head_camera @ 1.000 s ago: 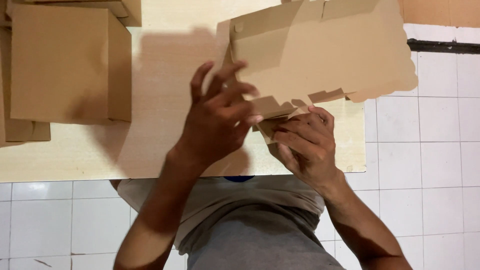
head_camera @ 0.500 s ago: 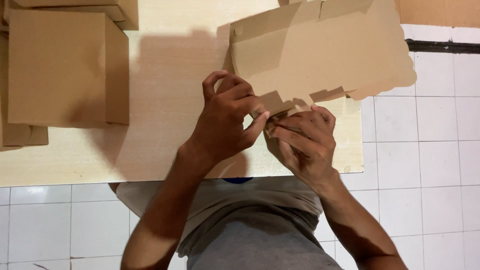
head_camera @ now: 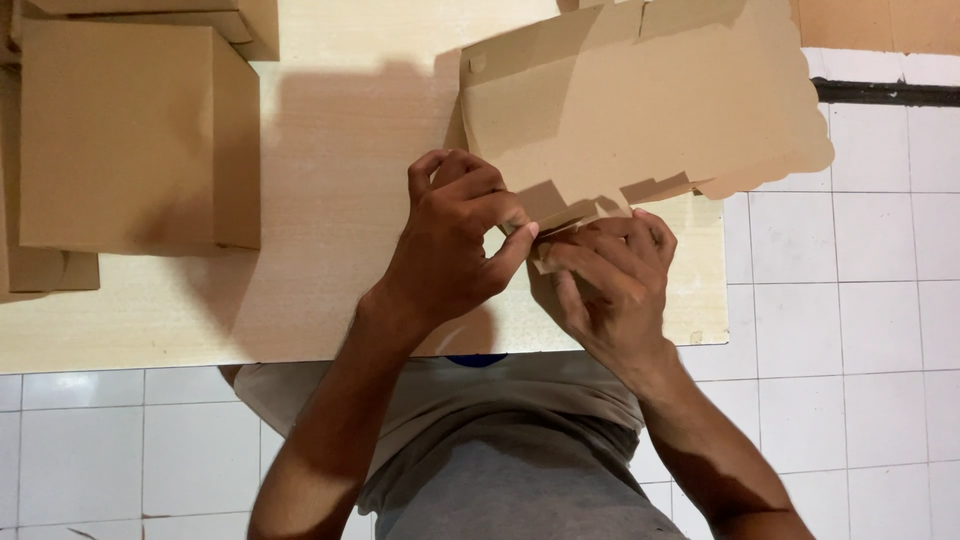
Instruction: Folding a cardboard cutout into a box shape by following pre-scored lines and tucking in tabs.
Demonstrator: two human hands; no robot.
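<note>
Right over the near edge of the pale wooden bench, both hands work on a flat brown cardboard sheet, a die-cut box blank with notched tabs along its lower edge. The left hand is curled at the sheet's lower left, its grip clenched so that thumb and forefinger pinch one of the small tabs. The right hand sits just beside it, under the sheet's lower edge, fingers folded over another tab; its grip seems to be grasping the cardboard too, though the fingertips are partly hidden by the flap, so how firmly it pinches is hard to tell. The sheet itself is held tilted above the bench, its far right corner reaching out past the bench edge over the white tiled floor. Well to the left of the sheet, a made-up brown cardboard box stands on the bench, with more cardboard stacked behind and under it. Below the bench edge the person's grey shirt fills the foreground.
</note>
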